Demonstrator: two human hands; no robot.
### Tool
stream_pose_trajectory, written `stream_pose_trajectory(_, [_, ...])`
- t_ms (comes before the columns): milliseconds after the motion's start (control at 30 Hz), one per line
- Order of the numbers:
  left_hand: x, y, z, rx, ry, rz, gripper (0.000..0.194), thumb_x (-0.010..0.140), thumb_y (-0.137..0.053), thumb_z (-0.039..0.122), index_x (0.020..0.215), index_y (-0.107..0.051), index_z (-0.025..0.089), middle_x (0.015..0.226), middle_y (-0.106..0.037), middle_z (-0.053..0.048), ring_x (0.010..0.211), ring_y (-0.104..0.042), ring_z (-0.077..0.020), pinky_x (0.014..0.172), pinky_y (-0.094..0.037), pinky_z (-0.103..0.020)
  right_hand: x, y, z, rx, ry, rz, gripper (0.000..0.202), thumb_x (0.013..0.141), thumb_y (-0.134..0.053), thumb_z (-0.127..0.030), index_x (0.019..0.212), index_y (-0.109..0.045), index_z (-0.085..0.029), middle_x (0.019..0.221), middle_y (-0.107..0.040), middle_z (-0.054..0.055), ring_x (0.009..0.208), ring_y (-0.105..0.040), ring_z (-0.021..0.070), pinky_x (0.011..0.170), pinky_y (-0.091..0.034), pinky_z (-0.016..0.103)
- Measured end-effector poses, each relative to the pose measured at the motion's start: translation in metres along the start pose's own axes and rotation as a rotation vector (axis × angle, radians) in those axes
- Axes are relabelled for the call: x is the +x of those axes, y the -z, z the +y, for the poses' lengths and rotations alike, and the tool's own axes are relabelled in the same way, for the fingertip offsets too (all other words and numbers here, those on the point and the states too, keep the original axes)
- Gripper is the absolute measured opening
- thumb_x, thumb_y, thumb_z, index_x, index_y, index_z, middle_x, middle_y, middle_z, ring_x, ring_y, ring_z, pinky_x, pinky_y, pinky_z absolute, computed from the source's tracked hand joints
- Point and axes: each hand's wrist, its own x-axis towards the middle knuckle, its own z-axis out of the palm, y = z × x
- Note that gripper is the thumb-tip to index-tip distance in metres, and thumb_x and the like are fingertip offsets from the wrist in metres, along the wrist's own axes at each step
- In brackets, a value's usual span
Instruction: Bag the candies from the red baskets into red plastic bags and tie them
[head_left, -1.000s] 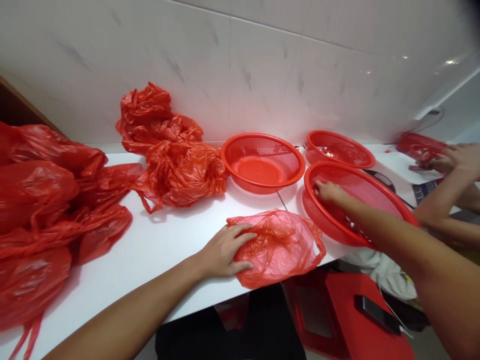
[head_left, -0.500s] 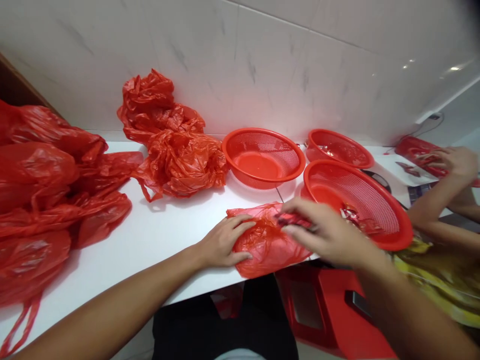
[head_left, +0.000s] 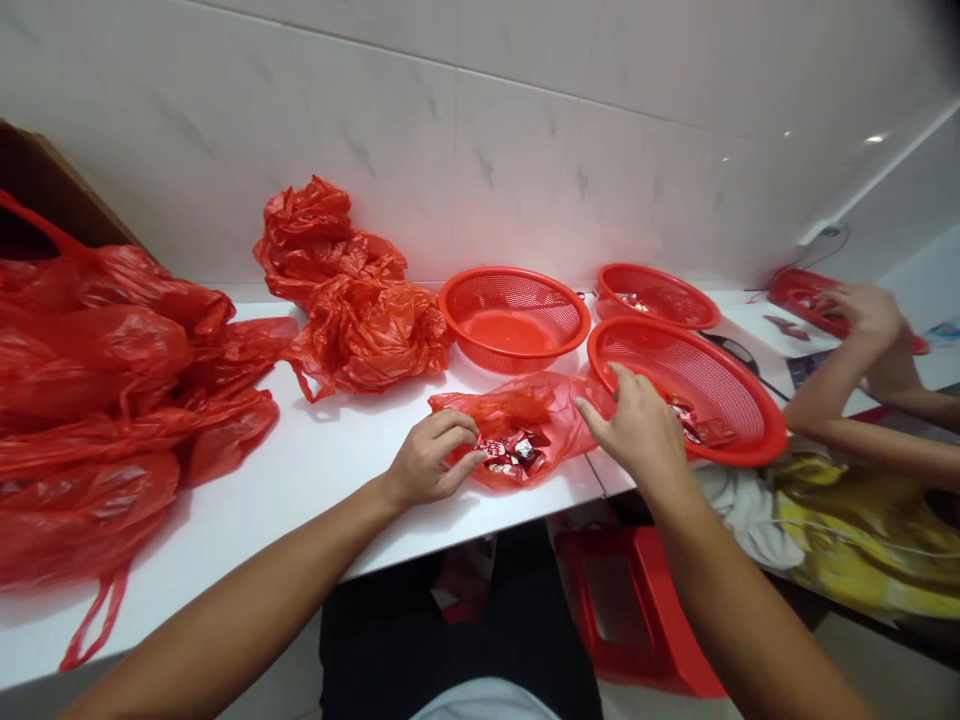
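A thin red plastic bag (head_left: 562,400) lies on the white table with its mouth open, and several small wrapped packets (head_left: 514,452) show inside. My left hand (head_left: 435,455) is at the bag's left edge, thumb and fingers pinching the plastic. Over the bag's right side is my right hand (head_left: 634,420), its fingers apart and nothing in them. Just beyond that hand stands a large red mesh basket (head_left: 739,395) with a few wrapped packets (head_left: 694,420) in it.
Crumpled red bags (head_left: 367,330) and filled red bags (head_left: 90,400) lie to the left. Two more red baskets (head_left: 514,350) (head_left: 660,300) stand by the wall. At the right another person's hand (head_left: 866,310) reaches into a red container (head_left: 802,290).
My right hand has let go of the dark red packets and opened. The bag now gapes, with packets visible inside. My left hand has closed on its edge. The view has shifted slightly.
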Motion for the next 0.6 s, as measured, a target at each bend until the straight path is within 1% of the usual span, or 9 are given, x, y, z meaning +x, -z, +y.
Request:
stream_pose_trajectory(67, [0.005,0.005,0.005,0.061,-0.037,-0.049,0.004,0.096,-0.063,0.020,0.098,-0.065,0.019,0.101,-0.071,-0.010,0.092,-0.068,-0.0211,0.081,-0.057,-0.035,-0.004,-0.006,0.006,-0.081,-0.028,-0.085,0.056,0.091,-0.065,-0.049,0.131,-0.066,-0.011,0.112,-0.073,0.025,0.097,-0.071,0.0381,0.078,-0.052,0.044])
stream_pose_trajectory(133, [0.012,0.018,0.014,0.139,-0.097,-0.201,0.010,0.097,-0.061,0.020,0.104,-0.068,0.019,0.107,-0.072,-0.012,0.095,-0.069,-0.0225,0.083,-0.056,-0.036,-0.003,-0.002,0.013,-0.064,0.004,-0.216,0.028,0.092,-0.061,-0.039,0.099,-0.075,-0.017,0.091,-0.075,0.017,0.085,-0.071,0.0330,0.072,-0.049,0.039])
stream_pose_trajectory(200, [0.022,0.038,0.024,0.239,-0.131,-0.398,0.018,0.097,-0.063,0.024,0.113,-0.069,0.019,0.114,-0.071,-0.014,0.102,-0.069,-0.0257,0.088,-0.056,-0.038,0.001,0.014,0.022,0.053,0.036,-0.270,0.028,0.092,-0.059,-0.037,0.072,-0.071,-0.021,0.071,-0.071,0.009,0.071,-0.068,0.0258,0.066,-0.045,0.035])
stream_pose_trajectory(233, [0.027,0.050,0.029,0.300,-0.124,-0.482,0.022,0.096,-0.065,0.026,0.117,-0.069,0.019,0.117,-0.070,-0.014,0.105,-0.068,-0.0274,0.090,-0.056,-0.040,0.004,0.025,0.027,0.151,0.045,-0.266,0.032,0.091,-0.060,-0.040,0.066,-0.068,-0.022,0.065,-0.068,0.005,0.066,-0.065,0.0228,0.064,-0.044,0.033])
stream_pose_trajectory(300, [0.039,0.075,0.035,0.417,-0.092,-0.594,0.024,0.096,-0.063,0.020,0.119,-0.070,0.020,0.112,-0.071,-0.014,0.105,-0.067,-0.0285,0.093,-0.055,-0.042,0.012,0.048,0.035,0.410,0.062,-0.249,0.033,0.086,-0.066,-0.047,0.064,-0.069,-0.022,0.066,-0.068,0.002,0.066,-0.064,0.0196,0.064,-0.046,0.031])
stream_pose_trajectory(367, [0.055,0.102,0.038,0.498,-0.086,-0.656,0.028,0.097,-0.053,0.010,0.114,-0.072,0.020,0.101,-0.072,-0.011,0.097,-0.067,-0.0257,0.091,-0.055,-0.040,0.022,0.066,0.038,0.732,0.083,-0.227,0.031,0.082,-0.071,-0.048,0.067,-0.071,-0.021,0.085,-0.076,0.004,0.082,-0.069,0.0214,0.073,-0.052,0.032])
stream_pose_trajectory(467, [0.084,0.137,0.041,0.527,-0.141,-0.597,0.031,0.102,-0.046,0.012,0.103,-0.076,0.020,0.094,-0.073,-0.007,0.089,-0.067,-0.0210,0.087,-0.054,-0.037,0.037,0.080,0.028,1.174,0.071,-0.162,0.024,0.083,-0.069,-0.044,0.078,-0.073,-0.021,0.121,-0.075,0.009,0.114,-0.069,0.0284,0.090,-0.055,0.039])
stream_pose_trajectory(533, [0.104,0.153,0.047,0.492,-0.152,-0.429,0.027,0.104,-0.049,0.021,0.099,-0.076,0.018,0.097,-0.073,-0.005,0.090,-0.067,-0.0188,0.086,-0.053,-0.035,0.042,0.084,0.012,1.324,0.075,-0.104,0.026,0.090,-0.057,-0.044,0.089,-0.072,-0.022,0.135,-0.070,0.010,0.126,-0.065,0.0295,0.096,-0.055,0.044])
stream_pose_trajectory(600, [0.120,0.157,0.057,0.390,-0.126,-0.229,0.021,0.102,-0.056,0.024,0.098,-0.075,0.018,0.097,-0.073,-0.004,0.091,-0.068,-0.0177,0.084,-0.054,-0.033,0.042,0.086,-0.010,1.379,0.130,-0.082,0.033,0.098,-0.043,-0.044,0.105,-0.069,-0.025,0.137,-0.067,0.009,0.127,-0.065,0.0276,0.097,-0.056,0.046])
